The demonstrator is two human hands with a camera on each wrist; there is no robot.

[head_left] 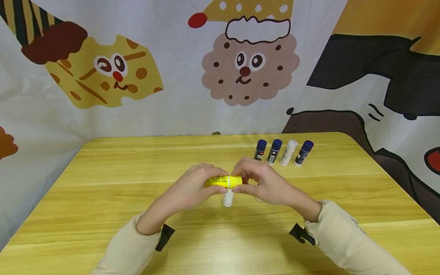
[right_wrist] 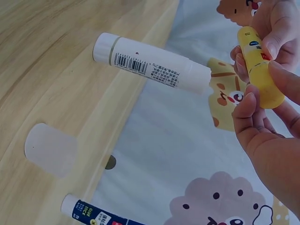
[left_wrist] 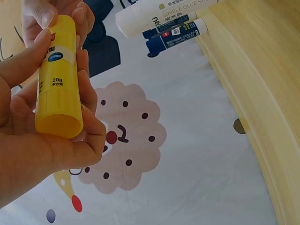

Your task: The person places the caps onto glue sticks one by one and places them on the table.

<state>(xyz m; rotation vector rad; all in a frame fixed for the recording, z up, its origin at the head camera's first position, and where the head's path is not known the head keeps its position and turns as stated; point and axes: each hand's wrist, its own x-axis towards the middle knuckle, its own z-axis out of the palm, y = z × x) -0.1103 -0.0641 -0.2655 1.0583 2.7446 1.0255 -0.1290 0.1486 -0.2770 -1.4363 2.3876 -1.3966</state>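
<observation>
A yellow glue stick (head_left: 217,181) is held level above the table between both hands. My left hand (head_left: 192,187) grips its printed body, thumb below and fingers above in the head view. At the other end, my right hand (head_left: 264,184) pinches the plain yellow cap (head_left: 236,181), which sits against the body. The left wrist view shows the yellow body (left_wrist: 58,98) with "20g" printed on it. Just beyond the hands a white glue stick (right_wrist: 154,63) stands upright on the table; in the head view the hands hide its upper part.
Toward the back right of the wooden table (head_left: 137,160) stand several glue sticks: navy ones (head_left: 304,153) and a white one (head_left: 288,152). A small translucent white cylinder (right_wrist: 50,149) stands near the right hand. A cartoon-printed cloth (head_left: 178,88) hangs behind the table.
</observation>
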